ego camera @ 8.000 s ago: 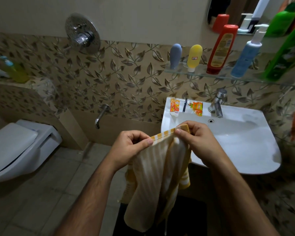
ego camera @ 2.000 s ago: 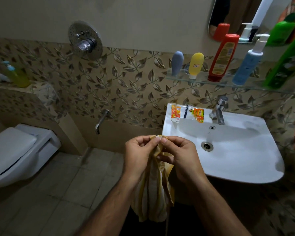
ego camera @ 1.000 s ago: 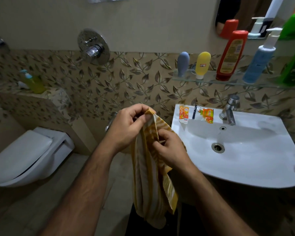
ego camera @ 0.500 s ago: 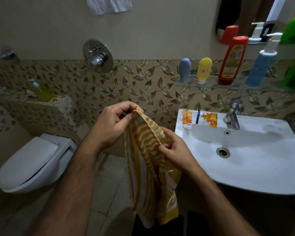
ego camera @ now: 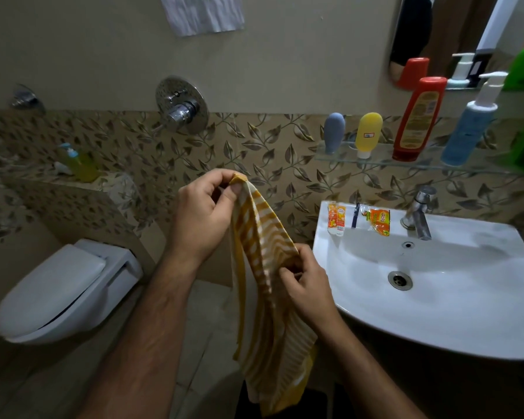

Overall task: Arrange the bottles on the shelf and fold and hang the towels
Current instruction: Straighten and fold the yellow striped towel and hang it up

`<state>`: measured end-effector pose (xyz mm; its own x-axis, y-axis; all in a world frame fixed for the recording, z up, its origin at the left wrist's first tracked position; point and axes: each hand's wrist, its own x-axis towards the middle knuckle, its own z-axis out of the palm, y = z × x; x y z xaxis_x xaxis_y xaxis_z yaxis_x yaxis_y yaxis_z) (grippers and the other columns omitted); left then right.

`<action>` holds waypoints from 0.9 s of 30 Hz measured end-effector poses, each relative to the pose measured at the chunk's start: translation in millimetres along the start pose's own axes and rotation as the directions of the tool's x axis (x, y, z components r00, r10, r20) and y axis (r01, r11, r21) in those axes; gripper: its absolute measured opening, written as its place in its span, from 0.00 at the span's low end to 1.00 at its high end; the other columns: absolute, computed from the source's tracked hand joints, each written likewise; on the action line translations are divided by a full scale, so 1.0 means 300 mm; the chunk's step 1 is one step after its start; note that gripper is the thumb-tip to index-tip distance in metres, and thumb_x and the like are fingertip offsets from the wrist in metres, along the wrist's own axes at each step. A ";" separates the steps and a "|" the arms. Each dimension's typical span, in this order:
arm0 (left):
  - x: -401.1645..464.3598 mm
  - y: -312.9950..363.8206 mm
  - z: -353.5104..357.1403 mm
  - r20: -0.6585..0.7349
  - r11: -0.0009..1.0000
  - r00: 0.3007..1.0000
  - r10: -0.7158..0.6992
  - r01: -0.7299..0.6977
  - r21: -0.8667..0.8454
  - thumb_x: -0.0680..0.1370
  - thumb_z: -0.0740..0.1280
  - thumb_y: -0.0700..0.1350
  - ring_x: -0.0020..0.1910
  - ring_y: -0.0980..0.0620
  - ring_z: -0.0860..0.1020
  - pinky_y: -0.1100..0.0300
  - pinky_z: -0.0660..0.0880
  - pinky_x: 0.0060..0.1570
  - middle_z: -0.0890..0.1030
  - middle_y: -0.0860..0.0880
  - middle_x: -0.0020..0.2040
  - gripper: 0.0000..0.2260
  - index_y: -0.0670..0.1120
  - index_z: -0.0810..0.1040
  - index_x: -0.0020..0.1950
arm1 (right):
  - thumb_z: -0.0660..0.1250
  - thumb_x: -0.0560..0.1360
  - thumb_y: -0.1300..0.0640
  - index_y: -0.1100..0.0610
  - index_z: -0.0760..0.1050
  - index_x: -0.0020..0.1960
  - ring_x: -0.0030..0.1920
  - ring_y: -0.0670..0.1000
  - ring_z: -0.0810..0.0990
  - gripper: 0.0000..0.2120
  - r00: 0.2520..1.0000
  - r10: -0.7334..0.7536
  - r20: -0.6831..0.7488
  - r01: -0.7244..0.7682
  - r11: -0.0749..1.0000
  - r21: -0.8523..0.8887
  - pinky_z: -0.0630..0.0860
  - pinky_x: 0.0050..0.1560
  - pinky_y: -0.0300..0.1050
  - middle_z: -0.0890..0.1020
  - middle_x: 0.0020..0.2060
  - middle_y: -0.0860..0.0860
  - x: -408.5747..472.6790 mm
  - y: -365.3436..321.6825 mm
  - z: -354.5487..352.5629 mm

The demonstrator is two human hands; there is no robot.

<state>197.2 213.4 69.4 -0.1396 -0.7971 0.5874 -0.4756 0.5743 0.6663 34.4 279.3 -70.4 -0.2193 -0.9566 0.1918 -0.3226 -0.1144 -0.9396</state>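
Low in the centre of the frame the yellow-and-white striped towel [ego camera: 266,297] hangs in a long loose fold, between the toilet [ego camera: 58,291] at lower left and the sink [ego camera: 466,313] at lower right. The right hand [ego camera: 306,285] pinches its edge partway down with curled fingers [ego camera: 288,275], and above it the left hand [ego camera: 203,219] pinches the top corner between thumb and forefinger, so both hands are clenched on cloth. To fold it well, I judge the right hand should slide down the edge to find the matching corner, pull the fabric taut, and bring the edges flush before doubling it over. At upper right the bottles stand in a row on the glass shelf [ego camera: 339,151]. At the top centre a white cloth [ego camera: 203,13] hangs on the wall, probably where this towel belongs.
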 end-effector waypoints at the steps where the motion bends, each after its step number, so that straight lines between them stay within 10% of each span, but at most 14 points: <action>1: 0.005 0.001 0.000 -0.021 1.000 1.000 -0.009 0.009 -0.007 0.79 0.66 0.45 0.39 0.64 0.78 0.71 0.73 0.38 0.81 0.60 0.42 0.06 0.50 0.82 0.53 | 0.70 0.73 0.47 0.39 0.70 0.58 0.48 0.42 0.82 0.16 0.999 0.012 0.033 -0.014 0.997 0.070 0.81 0.47 0.44 0.81 0.48 0.38 -0.003 -0.001 0.007; 5: 0.012 0.008 -0.003 -0.042 0.997 0.997 -0.062 0.059 -0.056 0.79 0.66 0.44 0.39 0.63 0.79 0.70 0.74 0.38 0.81 0.58 0.42 0.06 0.49 0.82 0.54 | 0.73 0.62 0.35 0.28 0.63 0.59 0.54 0.33 0.78 0.30 0.998 0.027 0.057 -0.031 0.997 0.065 0.77 0.51 0.31 0.77 0.51 0.26 -0.013 0.000 0.032; 9: 0.008 0.022 0.000 -0.037 0.988 0.994 -0.107 0.102 -0.120 0.80 0.66 0.44 0.41 0.64 0.80 0.70 0.76 0.38 0.82 0.57 0.43 0.06 0.50 0.81 0.54 | 0.75 0.66 0.39 0.27 0.60 0.61 0.52 0.39 0.81 0.31 0.999 0.034 0.035 -0.033 0.999 -0.012 0.81 0.54 0.44 0.79 0.48 0.32 -0.017 0.007 0.073; 17: 0.010 0.044 0.002 0.000 0.973 0.993 -0.118 0.115 -0.201 0.80 0.66 0.42 0.38 0.65 0.79 0.72 0.73 0.36 0.81 0.58 0.41 0.06 0.51 0.81 0.52 | 0.71 0.73 0.51 0.38 0.65 0.63 0.50 0.42 0.80 0.23 0.993 -0.003 -0.118 -0.018 0.983 -0.182 0.80 0.54 0.45 0.77 0.48 0.36 -0.004 -0.005 0.105; 27: 0.008 -0.063 -0.003 -0.053 0.969 0.972 -0.230 0.223 -0.107 0.80 0.65 0.42 0.31 0.62 0.77 0.65 0.76 0.28 0.80 0.55 0.38 0.06 0.50 0.80 0.51 | 0.62 0.78 0.57 0.48 0.79 0.48 0.46 0.47 0.81 0.08 0.991 0.082 -0.110 -0.070 0.992 0.105 0.81 0.49 0.54 0.82 0.41 0.46 -0.007 0.055 0.030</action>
<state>206.6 200.6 58.7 0.0195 -0.8967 0.4422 -0.3989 0.3986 0.8258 37.8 277.1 -89.0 -0.3448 -0.9275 0.1444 -0.2079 -0.0746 -0.9753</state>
